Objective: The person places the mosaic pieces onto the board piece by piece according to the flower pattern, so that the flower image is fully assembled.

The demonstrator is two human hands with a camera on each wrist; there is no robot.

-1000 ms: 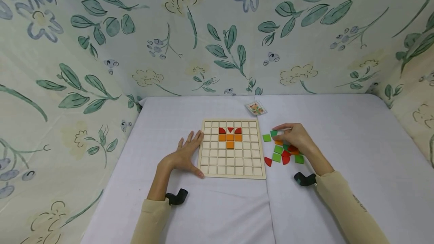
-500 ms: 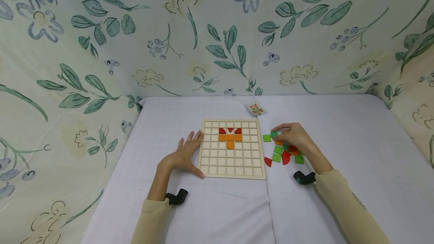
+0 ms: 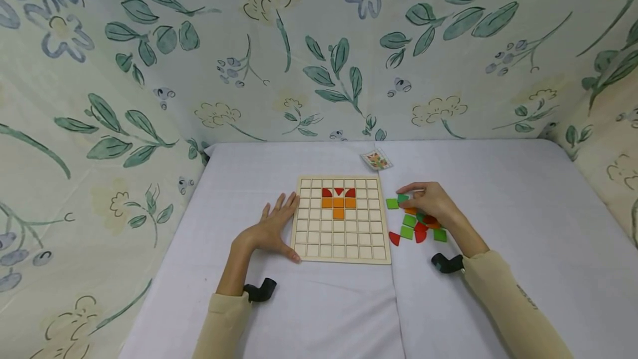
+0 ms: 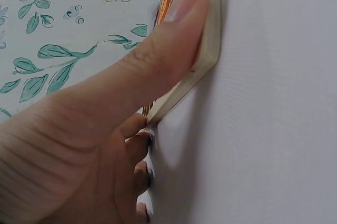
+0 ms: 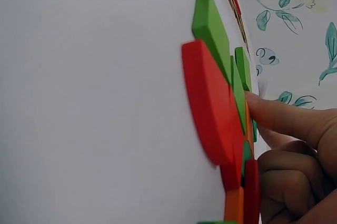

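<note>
My left hand [image 3: 271, 231] rests spread along the left side of a wooden grid board [image 3: 311, 240]. Its thumb [image 4: 158, 50] lies on the board's near corner, and the other fingers touch the left edge. Red and orange tiles [image 3: 339, 202] sit in the board's upper cells. To the right of the board, my right hand [image 3: 433, 203] pinches a dark green tile [image 3: 402, 198] between thumb and forefinger, low over the loose pile; its other fingers are curled in. A light green square tile [image 3: 392, 204] lies just left of that tile.
Loose red, green and orange tiles, such as a red quarter-round tile [image 5: 208, 103], lie under and near the right hand. A small pattern card [image 3: 376, 159] lies behind the board. White cloth [image 3: 319, 314] covers the table, and a floral curtain [image 3: 279, 60] hangs behind.
The right hand's forefinger and thumb have shifted very slightly left at the dark green tile. My left hand and the board stay where they were.
</note>
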